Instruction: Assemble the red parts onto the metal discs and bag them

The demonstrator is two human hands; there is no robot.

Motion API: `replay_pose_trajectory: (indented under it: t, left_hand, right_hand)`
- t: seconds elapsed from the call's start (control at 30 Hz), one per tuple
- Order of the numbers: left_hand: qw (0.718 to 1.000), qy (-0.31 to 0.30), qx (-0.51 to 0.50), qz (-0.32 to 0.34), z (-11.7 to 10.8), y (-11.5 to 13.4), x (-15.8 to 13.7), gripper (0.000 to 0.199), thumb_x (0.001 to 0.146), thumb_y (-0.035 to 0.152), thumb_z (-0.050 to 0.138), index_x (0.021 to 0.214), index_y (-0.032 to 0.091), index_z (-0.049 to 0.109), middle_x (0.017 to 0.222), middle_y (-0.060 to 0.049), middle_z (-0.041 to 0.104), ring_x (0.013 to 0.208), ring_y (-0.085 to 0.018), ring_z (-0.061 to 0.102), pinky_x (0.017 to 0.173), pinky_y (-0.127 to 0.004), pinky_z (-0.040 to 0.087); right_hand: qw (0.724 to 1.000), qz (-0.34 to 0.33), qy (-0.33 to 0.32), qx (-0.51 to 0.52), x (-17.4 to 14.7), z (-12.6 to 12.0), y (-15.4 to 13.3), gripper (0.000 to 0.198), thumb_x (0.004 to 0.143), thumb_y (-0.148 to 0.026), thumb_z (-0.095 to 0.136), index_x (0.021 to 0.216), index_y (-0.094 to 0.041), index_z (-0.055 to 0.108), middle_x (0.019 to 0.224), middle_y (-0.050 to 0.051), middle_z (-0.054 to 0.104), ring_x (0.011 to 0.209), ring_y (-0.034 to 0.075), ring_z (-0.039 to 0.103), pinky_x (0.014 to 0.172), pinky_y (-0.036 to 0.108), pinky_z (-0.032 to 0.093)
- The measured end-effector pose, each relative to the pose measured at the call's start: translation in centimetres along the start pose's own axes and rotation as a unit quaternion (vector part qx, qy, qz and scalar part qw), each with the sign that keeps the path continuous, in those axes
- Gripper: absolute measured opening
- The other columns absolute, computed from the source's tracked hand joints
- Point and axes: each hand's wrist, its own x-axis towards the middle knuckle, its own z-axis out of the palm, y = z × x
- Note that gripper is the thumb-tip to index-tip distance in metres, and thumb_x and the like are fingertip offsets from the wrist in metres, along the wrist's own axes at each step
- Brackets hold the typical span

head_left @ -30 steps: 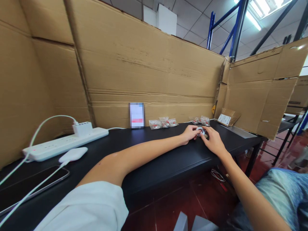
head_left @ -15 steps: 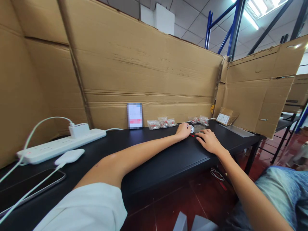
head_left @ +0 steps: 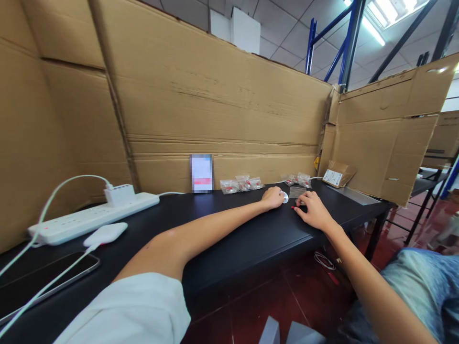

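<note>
My left hand (head_left: 272,198) rests on the black table (head_left: 229,234) and holds a small round silver disc (head_left: 284,197) at its fingertips. My right hand (head_left: 312,209) lies just to the right of it, fingers curled, pinching a tiny red piece (head_left: 293,208) against the table. A flat clear bag (head_left: 297,191) lies on the table between and behind the two hands. Small clear bags with red and silver parts (head_left: 242,183) sit along the cardboard wall, with another cluster of such bags (head_left: 297,179) further right.
Cardboard walls (head_left: 222,110) enclose the table at the back and sides. A white power strip (head_left: 93,214), a white charger puck (head_left: 105,234) and a phone (head_left: 43,277) lie at the left. A blurred card (head_left: 201,173) leans on the wall. A small labelled box (head_left: 335,175) sits at right.
The hands, both on the disc a second ago, have parted. The left keeps the disc and has shifted left; the right has dropped to the table and curled onto a red piece.
</note>
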Motion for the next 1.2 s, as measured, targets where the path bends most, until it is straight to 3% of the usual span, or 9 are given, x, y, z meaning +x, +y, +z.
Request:
replay_pose_trajectory:
  t: [0.1, 0.3, 0.47, 0.57, 0.7, 0.8, 0.9, 1.03, 1.2]
  left_hand:
    - [1.000, -0.003, 0.005, 0.022, 0.1, 0.0, 0.1, 0.031, 0.087, 0.029, 0.045, 0.099, 0.015, 0.070, 0.103, -0.015, 0.071, 0.101, -0.026, 0.065, 0.081, -0.029, 0.047]
    - [0.999, 0.000, 0.010, 0.050, 0.3, -0.1, 0.0, 0.030, 0.086, 0.026, 0.047, 0.105, 0.015, 0.068, 0.105, -0.013, 0.070, 0.101, -0.025, 0.064, 0.083, -0.030, 0.047]
    - [0.994, 0.011, 0.052, 0.100, 0.4, 0.1, -0.4, 0.028, 0.085, 0.025, 0.048, 0.099, 0.015, 0.070, 0.102, -0.013, 0.068, 0.099, -0.025, 0.062, 0.085, -0.032, 0.046]
    - [0.987, 0.025, 0.094, 0.129, 0.3, 0.4, -0.9, 0.030, 0.086, 0.026, 0.045, 0.099, 0.015, 0.071, 0.103, -0.015, 0.064, 0.101, -0.027, 0.058, 0.088, -0.036, 0.045]
    - [0.975, 0.064, 0.102, 0.186, 0.2, 0.9, -1.6, 0.034, 0.090, 0.032, 0.043, 0.103, 0.017, 0.070, 0.105, -0.013, 0.060, 0.104, -0.027, 0.051, 0.090, -0.039, 0.042]
    - [0.963, 0.059, 0.085, 0.249, 0.1, 1.1, -1.8, 0.036, 0.092, 0.039, 0.041, 0.105, 0.021, 0.069, 0.111, -0.011, 0.058, 0.109, -0.026, 0.046, 0.093, -0.040, 0.039]
    - [0.956, 0.022, 0.065, 0.286, 0.1, 1.1, -1.7, 0.037, 0.094, 0.043, 0.039, 0.102, 0.023, 0.069, 0.115, -0.008, 0.058, 0.112, -0.026, 0.043, 0.094, -0.041, 0.038]
    - [0.950, -0.010, 0.030, 0.310, 0.1, 1.1, -1.3, 0.034, 0.089, 0.048, 0.049, 0.098, 0.019, 0.065, 0.104, -0.008, 0.061, 0.104, -0.024, 0.047, 0.091, -0.038, 0.039]
    - [0.954, 0.024, -0.043, 0.296, -0.3, 1.2, -1.6, 0.022, 0.080, 0.034, 0.059, 0.094, 0.017, 0.058, 0.089, -0.006, 0.060, 0.092, -0.021, 0.053, 0.080, -0.030, 0.044]
  right_hand:
    - [1.000, -0.001, -0.006, 0.009, 0.0, 0.3, 0.3, 0.015, 0.085, -0.031, 0.062, 0.093, -0.020, 0.068, 0.098, 0.009, 0.059, 0.097, 0.023, 0.051, 0.086, 0.035, 0.040]
    - [0.999, -0.003, -0.029, 0.020, 0.1, 0.5, 0.8, 0.009, 0.086, -0.020, 0.057, 0.081, -0.020, 0.065, 0.095, 0.007, 0.061, 0.095, 0.021, 0.051, 0.085, 0.033, 0.038]
    - [0.997, 0.071, 0.007, -0.022, 0.2, 0.5, 0.8, 0.011, 0.090, -0.013, 0.045, 0.085, -0.017, 0.054, 0.088, 0.009, 0.061, 0.085, 0.021, 0.052, 0.077, 0.030, 0.039]
    - [0.995, 0.095, -0.013, -0.041, 0.3, 0.5, 0.8, 0.011, 0.090, -0.012, 0.042, 0.088, -0.017, 0.051, 0.087, 0.010, 0.061, 0.083, 0.021, 0.054, 0.073, 0.029, 0.038]
    - [0.995, 0.095, -0.036, -0.022, 0.3, 0.6, 0.9, 0.010, 0.091, -0.013, 0.043, 0.086, -0.019, 0.050, 0.084, 0.009, 0.061, 0.080, 0.020, 0.057, 0.071, 0.027, 0.037]
    - [0.995, 0.086, -0.036, 0.032, 0.2, 0.7, 1.0, 0.009, 0.091, -0.015, 0.042, 0.087, -0.020, 0.048, 0.080, 0.006, 0.062, 0.073, 0.019, 0.059, 0.067, 0.026, 0.037]
    - [0.994, 0.069, -0.020, 0.088, 0.1, 0.6, 1.0, 0.008, 0.092, -0.018, 0.039, 0.089, -0.021, 0.047, 0.079, 0.004, 0.063, 0.070, 0.018, 0.060, 0.066, 0.026, 0.038]
    - [0.988, 0.083, 0.024, 0.131, 0.1, 0.2, 0.8, 0.008, 0.092, -0.021, 0.038, 0.091, -0.022, 0.046, 0.076, 0.004, 0.065, 0.069, 0.019, 0.063, 0.066, 0.026, 0.040]
    - [0.978, 0.111, 0.096, 0.148, 0.1, -0.2, 0.6, 0.013, 0.090, -0.020, 0.039, 0.098, -0.021, 0.049, 0.069, 0.001, 0.065, 0.065, 0.018, 0.063, 0.064, 0.025, 0.040]
